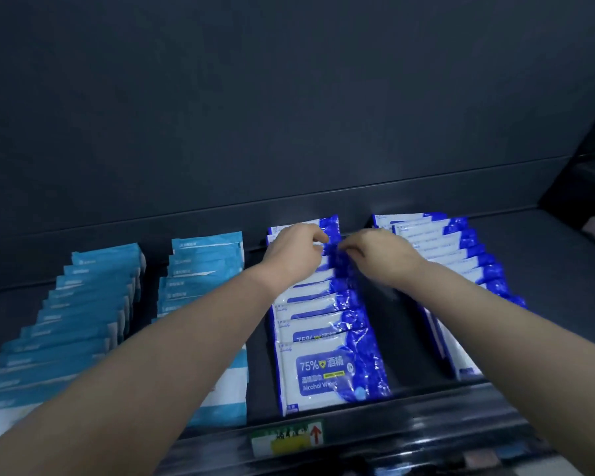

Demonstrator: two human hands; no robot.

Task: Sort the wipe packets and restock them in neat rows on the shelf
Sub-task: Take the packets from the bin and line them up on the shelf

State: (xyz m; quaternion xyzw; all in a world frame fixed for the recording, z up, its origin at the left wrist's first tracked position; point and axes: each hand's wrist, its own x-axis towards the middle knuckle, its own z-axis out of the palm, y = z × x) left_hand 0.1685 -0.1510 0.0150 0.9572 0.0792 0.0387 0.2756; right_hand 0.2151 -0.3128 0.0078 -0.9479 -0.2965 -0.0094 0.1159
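Four rows of wipe packets lie overlapped on a dark shelf [547, 269]. Two rows of light blue packets [83, 304] [203, 266] fill the left half. Two rows of blue-and-white alcohol wipe packets [327, 369] [461, 249] fill the right half. My left hand [294, 252] rests on the far end of the third row, fingers curled over the right edge of a rear packet. My right hand [375, 255] pinches the blue right edge of the same rear packets from the other side. Both forearms hide parts of the rows beneath them.
The shelf's dark back wall [289, 115] rises just behind the rows. A price strip with a green-yellow label and a red arrow [289, 438] runs along the front edge. A dark gap [402, 331] separates the two alcohol wipe rows. Bare shelf lies at the far right.
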